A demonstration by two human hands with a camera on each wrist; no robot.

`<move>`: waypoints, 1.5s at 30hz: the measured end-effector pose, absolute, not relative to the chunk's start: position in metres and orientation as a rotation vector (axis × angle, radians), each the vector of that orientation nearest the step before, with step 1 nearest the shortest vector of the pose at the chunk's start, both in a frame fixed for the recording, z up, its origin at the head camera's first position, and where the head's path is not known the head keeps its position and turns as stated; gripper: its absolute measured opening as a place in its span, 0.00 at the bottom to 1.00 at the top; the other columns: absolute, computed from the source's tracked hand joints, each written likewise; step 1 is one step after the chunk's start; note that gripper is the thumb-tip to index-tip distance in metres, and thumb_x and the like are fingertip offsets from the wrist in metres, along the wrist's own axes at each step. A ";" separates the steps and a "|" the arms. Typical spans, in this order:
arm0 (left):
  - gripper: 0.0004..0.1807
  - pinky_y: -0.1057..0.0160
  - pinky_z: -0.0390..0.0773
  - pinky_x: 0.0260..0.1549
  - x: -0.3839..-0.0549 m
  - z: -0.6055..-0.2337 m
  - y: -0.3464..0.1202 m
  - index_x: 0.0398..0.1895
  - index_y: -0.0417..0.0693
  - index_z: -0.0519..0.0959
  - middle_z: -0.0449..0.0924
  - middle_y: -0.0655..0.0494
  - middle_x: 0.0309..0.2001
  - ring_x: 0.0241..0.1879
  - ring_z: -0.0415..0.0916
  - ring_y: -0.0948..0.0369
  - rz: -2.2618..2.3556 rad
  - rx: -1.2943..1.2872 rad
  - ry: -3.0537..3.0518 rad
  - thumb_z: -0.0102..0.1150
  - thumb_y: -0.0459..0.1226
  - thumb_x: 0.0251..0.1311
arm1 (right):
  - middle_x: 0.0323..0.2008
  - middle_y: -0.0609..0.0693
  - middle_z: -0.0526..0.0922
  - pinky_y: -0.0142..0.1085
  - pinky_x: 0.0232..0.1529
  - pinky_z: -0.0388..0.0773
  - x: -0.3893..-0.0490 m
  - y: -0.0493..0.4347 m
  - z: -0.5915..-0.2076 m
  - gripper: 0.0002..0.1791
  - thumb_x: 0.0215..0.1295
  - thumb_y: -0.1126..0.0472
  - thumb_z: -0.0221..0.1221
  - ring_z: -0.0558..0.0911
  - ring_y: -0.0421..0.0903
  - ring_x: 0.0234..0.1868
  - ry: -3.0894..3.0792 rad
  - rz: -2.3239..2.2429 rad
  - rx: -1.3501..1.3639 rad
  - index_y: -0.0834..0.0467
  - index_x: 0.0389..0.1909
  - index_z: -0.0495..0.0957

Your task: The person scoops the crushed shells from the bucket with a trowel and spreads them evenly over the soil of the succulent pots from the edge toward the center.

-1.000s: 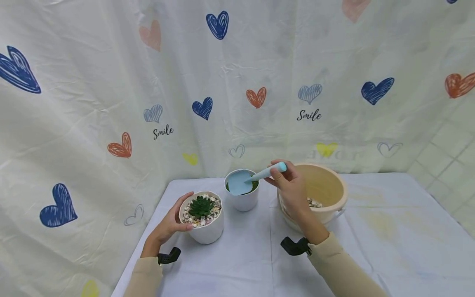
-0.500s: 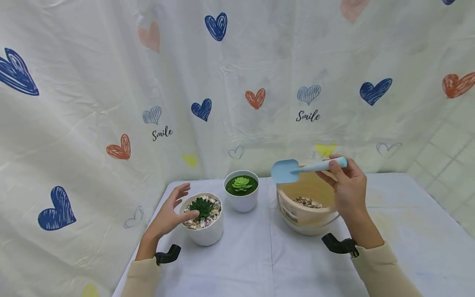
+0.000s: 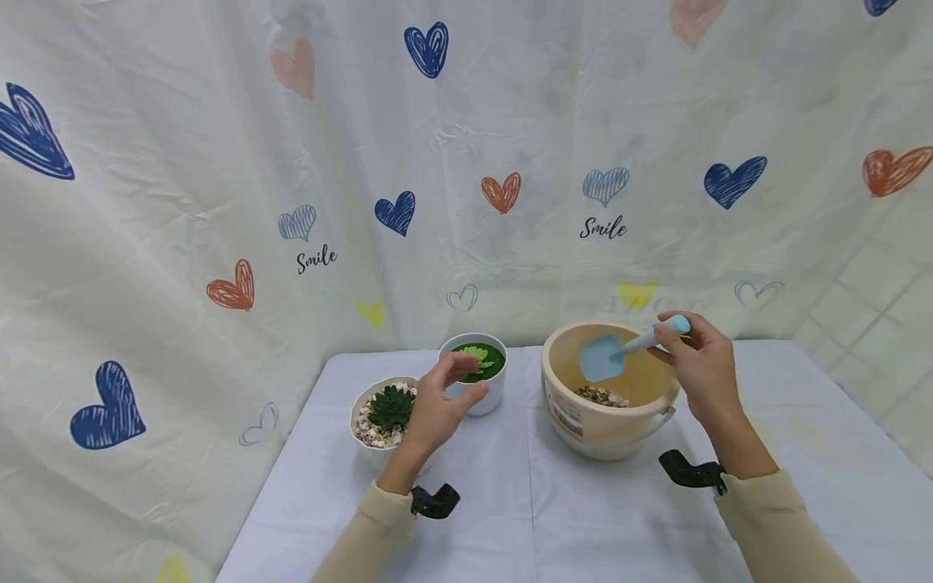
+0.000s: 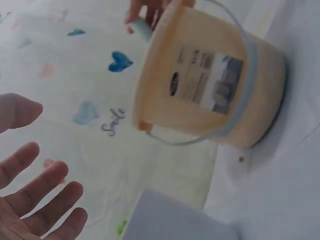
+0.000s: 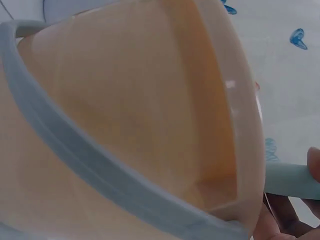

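Note:
My right hand (image 3: pixel 701 364) grips the handle of a light blue trowel (image 3: pixel 602 358), its blade tilted down inside the mouth of a cream bucket (image 3: pixel 561 405). Small pebbles (image 3: pixel 602 396) lie at the bucket's bottom. My left hand (image 3: pixel 440 401) is in the air with fingers spread, holding nothing; in the head view it overlaps two potted plants. One is a dark green succulent (image 3: pixel 391 406) bedded in pebbles in a white pot (image 3: pixel 362 437). Behind the fingers, a light green succulent (image 3: pixel 474 353) sits in a smaller white pot (image 3: pixel 492 395).
All the pots and the bucket stand on a table with a white cloth (image 3: pixel 496 502). A white curtain (image 3: pixel 510 105) printed with hearts hangs right behind the table. The bucket's grey handle (image 4: pixel 247 75) hangs down its side.
My right hand has carried the trowel from over the small pot rightward, and its blade has dipped into the bucket. My left hand has left the dark succulent's pot and moved right.

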State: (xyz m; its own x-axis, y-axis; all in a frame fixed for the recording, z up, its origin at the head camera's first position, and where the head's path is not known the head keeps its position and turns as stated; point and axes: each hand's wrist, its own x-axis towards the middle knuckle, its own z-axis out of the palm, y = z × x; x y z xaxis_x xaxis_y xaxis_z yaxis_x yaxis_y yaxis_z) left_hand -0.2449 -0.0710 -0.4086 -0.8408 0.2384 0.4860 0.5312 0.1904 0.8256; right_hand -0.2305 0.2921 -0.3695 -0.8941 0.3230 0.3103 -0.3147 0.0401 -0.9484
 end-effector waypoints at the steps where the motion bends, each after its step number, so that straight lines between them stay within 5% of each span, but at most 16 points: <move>1: 0.21 0.45 0.75 0.64 -0.247 -0.414 -0.062 0.57 0.45 0.79 0.83 0.49 0.55 0.60 0.79 0.46 -1.728 -0.743 -2.225 0.69 0.39 0.64 | 0.44 0.41 0.78 0.24 0.42 0.83 -0.232 0.293 -0.371 0.11 0.73 0.61 0.61 0.81 0.33 0.44 -1.968 1.837 -0.001 0.56 0.53 0.80; 6: 0.20 0.48 0.77 0.62 -0.257 -0.439 -0.022 0.60 0.52 0.78 0.82 0.52 0.56 0.58 0.80 0.52 -1.879 -0.707 -2.263 0.66 0.42 0.66 | 0.50 0.50 0.79 0.18 0.43 0.79 -0.239 0.294 -0.374 0.19 0.77 0.54 0.56 0.80 0.33 0.48 -2.327 1.453 0.014 0.60 0.61 0.76; 13: 0.24 0.58 0.80 0.58 -0.266 -0.454 0.017 0.67 0.57 0.74 0.80 0.49 0.61 0.58 0.80 0.51 -1.960 -0.651 -2.268 0.61 0.45 0.70 | 0.58 0.68 0.80 0.43 0.43 0.77 -0.247 0.286 -0.372 0.19 0.78 0.56 0.56 0.79 0.68 0.59 -2.556 1.194 0.068 0.61 0.63 0.76; 24: 0.28 0.53 0.82 0.54 -0.268 -0.457 0.044 0.71 0.72 0.69 0.76 0.52 0.65 0.62 0.76 0.53 -2.089 -0.545 -2.280 0.61 0.52 0.69 | 0.57 0.68 0.81 0.52 0.45 0.81 -0.259 0.275 -0.374 0.18 0.75 0.59 0.60 0.83 0.66 0.53 -2.659 1.116 0.215 0.61 0.61 0.78; 34: 0.29 0.56 0.83 0.55 -0.270 -0.464 0.048 0.72 0.76 0.67 0.76 0.48 0.66 0.62 0.76 0.54 -2.192 -0.538 -2.225 0.61 0.51 0.70 | 0.54 0.67 0.78 0.39 0.46 0.87 -0.262 0.275 -0.375 0.21 0.78 0.59 0.56 0.82 0.61 0.52 -2.691 1.478 0.316 0.67 0.64 0.73; 45: 0.28 0.55 0.83 0.54 -0.269 -0.464 0.049 0.71 0.78 0.67 0.76 0.49 0.66 0.62 0.76 0.53 -2.221 -0.527 -2.192 0.60 0.51 0.70 | 0.55 0.68 0.78 0.36 0.48 0.86 -0.264 0.278 -0.375 0.23 0.79 0.58 0.54 0.81 0.59 0.53 -2.711 1.584 0.306 0.70 0.65 0.72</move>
State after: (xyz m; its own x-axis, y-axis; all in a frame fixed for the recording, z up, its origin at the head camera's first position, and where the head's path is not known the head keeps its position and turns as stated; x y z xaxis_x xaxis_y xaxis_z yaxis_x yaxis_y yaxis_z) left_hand -0.2688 0.0493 -0.4641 -0.9443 0.2468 0.2175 0.2143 -0.0403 0.9759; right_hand -0.2638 0.2779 -0.3753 -0.9812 -0.1731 0.0858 -0.1598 0.4772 -0.8641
